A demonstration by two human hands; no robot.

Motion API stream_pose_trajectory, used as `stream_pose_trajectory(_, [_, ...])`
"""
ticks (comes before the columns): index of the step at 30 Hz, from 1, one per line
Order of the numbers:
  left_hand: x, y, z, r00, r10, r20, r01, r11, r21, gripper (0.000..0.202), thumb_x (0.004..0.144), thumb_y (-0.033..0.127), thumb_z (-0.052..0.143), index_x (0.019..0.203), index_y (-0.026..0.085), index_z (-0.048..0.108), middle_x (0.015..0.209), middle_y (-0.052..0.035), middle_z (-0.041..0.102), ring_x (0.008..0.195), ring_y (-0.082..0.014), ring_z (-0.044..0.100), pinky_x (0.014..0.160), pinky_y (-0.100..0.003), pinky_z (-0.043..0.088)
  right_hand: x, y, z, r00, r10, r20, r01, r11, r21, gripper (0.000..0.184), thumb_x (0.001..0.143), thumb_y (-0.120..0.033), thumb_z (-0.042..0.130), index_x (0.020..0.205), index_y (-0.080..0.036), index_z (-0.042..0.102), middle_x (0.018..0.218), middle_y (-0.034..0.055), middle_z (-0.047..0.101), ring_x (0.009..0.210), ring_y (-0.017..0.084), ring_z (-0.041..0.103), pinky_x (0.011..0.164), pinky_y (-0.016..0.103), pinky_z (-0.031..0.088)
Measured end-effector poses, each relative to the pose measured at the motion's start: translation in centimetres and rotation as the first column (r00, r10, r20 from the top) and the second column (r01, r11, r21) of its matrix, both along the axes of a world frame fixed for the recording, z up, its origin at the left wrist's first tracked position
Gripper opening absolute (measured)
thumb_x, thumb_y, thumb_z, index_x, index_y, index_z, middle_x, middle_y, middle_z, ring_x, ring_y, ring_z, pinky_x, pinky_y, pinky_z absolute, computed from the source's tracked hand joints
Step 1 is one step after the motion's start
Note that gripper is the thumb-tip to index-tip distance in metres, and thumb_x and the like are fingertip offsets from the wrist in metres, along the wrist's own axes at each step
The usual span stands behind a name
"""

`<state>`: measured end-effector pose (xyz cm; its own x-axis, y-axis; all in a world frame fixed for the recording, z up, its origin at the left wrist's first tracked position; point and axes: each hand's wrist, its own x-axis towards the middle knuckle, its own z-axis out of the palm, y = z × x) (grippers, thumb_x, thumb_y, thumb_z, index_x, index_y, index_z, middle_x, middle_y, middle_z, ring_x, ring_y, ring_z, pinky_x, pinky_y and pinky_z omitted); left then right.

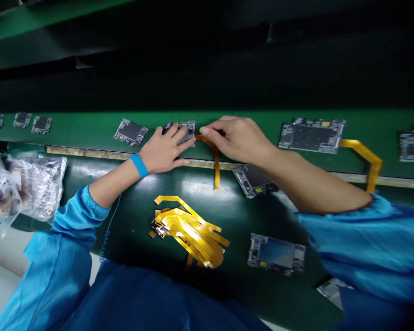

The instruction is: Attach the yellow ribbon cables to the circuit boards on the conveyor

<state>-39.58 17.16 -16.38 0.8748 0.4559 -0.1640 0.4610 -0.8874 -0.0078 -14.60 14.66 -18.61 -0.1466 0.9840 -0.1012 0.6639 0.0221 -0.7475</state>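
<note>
My left hand (165, 149) lies on a small circuit board (186, 130) on the green belt, fingers pressed on its face and holding it down. My right hand (234, 138) pinches the upper end of a yellow flex cable (215, 161) right at the board's right edge. The cable bends down and hangs over the belt's front edge. A blue wrist strap (139, 165) with a coiled cord sits on my left wrist.
A pile of yellow flex cables (189, 232) lies on the dark table in front. Loose boards (276, 253) (253, 179) lie near it. More boards sit along the belt (130, 131), one with a cable fitted (312, 134). Crumpled plastic bags (24, 186) lie left.
</note>
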Motion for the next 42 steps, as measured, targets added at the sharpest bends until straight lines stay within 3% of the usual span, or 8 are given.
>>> stream_pose_trajectory(3, [0.5,-0.3,0.6,1.000,0.012,-0.024,-0.012,1.000,-0.005,0.068,0.112,0.057,0.048,0.169,0.019,0.050,0.171,-0.0262,0.049,0.155,-0.0481,0.046,0.109,-0.059,0.047,-0.2,-0.1,0.2,0.994,0.020,0.109,-0.027,0.997,0.067,0.037,0.102,-0.053,0.055,0.083,-0.027,0.073,0.094,0.0116,0.071,0.094,0.033,0.067,0.086,0.044,0.049])
stream_pose_trajectory(8, [1.4,-0.6,1.2,0.999,0.010,-0.048,-0.010,1.000,0.007,0.066,0.113,0.054,0.047,0.169,0.019,0.051,0.169,-0.0249,0.051,0.154,-0.0466,0.046,0.109,-0.056,0.047,-0.3,0.1,0.1,0.979,0.022,0.202,-0.022,1.000,0.000,0.018,0.098,-0.039,0.063,0.104,-0.026,0.073,0.094,0.0092,0.075,0.085,0.030,0.066,0.076,0.042,0.045])
stream_pose_trajectory(19, [3.2,-0.8,1.4,0.998,0.012,-0.062,-0.014,1.000,-0.026,0.061,0.113,0.047,0.048,0.169,0.023,0.050,0.170,-0.0209,0.051,0.155,-0.0428,0.047,0.111,-0.053,0.046,1.3,-0.1,0.1,0.945,0.030,0.326,-0.018,0.999,-0.041,0.009,0.093,-0.037,0.067,0.092,-0.028,0.068,0.096,0.0139,0.078,0.083,0.032,0.066,0.069,0.041,0.041])
stream_pose_trajectory(24, [-0.9,1.5,2.1,1.000,0.010,0.010,-0.010,0.999,-0.035,0.065,0.105,0.028,0.051,0.169,0.019,0.048,0.166,-0.0217,0.054,0.152,-0.0412,0.049,0.111,-0.053,0.046,1.8,-1.4,0.8,0.965,-0.066,0.253,0.067,0.998,0.006,0.015,0.094,-0.041,0.063,0.095,-0.027,0.068,0.098,0.0155,0.077,0.083,0.031,0.067,0.074,0.043,0.046])
stream_pose_trajectory(29, [-6.1,4.7,3.0,0.992,0.057,-0.111,-0.066,0.995,-0.072,0.080,0.091,0.025,0.066,0.169,0.019,0.049,0.162,-0.0209,0.056,0.145,-0.0414,0.052,0.111,-0.051,0.047,1.8,-2.7,2.3,0.985,-0.096,0.141,0.088,0.994,0.061,0.024,0.092,-0.044,0.064,0.102,-0.024,0.072,0.093,0.0154,0.076,0.079,0.029,0.067,0.075,0.044,0.052])
stream_pose_trajectory(33, [-6.6,5.9,2.4,0.990,0.078,-0.119,-0.090,0.990,-0.105,0.080,0.090,0.031,0.070,0.167,0.020,0.052,0.156,-0.0205,0.059,0.138,-0.0406,0.057,0.106,-0.047,0.051,0.0,-4.1,3.6,0.988,0.117,0.097,-0.127,0.987,0.097,0.035,0.092,-0.053,0.070,0.104,-0.022,0.078,0.096,0.0156,0.077,0.084,0.031,0.072,0.074,0.043,0.056])
stream_pose_trajectory(36, [-7.0,6.8,0.8,0.979,0.199,-0.046,-0.201,0.978,-0.050,0.078,0.090,0.043,0.070,0.162,0.016,0.056,0.148,-0.0236,0.064,0.132,-0.0425,0.062,0.101,-0.047,0.053,-2.6,-5.9,4.0,0.926,0.364,0.095,-0.372,0.924,0.090,0.033,0.100,-0.050,0.067,0.111,-0.024,0.082,0.103,0.0128,0.081,0.085,0.029,0.076,0.074,0.041,0.057])
stream_pose_trajectory(42, [-12.2,9.7,-3.2,0.780,0.610,0.142,-0.624,0.776,0.092,0.067,0.104,0.058,0.047,0.144,0.006,0.065,0.117,-0.0243,0.076,0.117,-0.0413,0.071,0.101,-0.050,0.053,-8.9,-8.8,3.8,0.684,0.683,0.257,-0.721,0.686,0.096,0.029,0.108,-0.022,0.057,0.118,-0.028,0.084,0.107,0.0057,0.081,0.068,0.018,0.071,0.059,0.033,0.045])
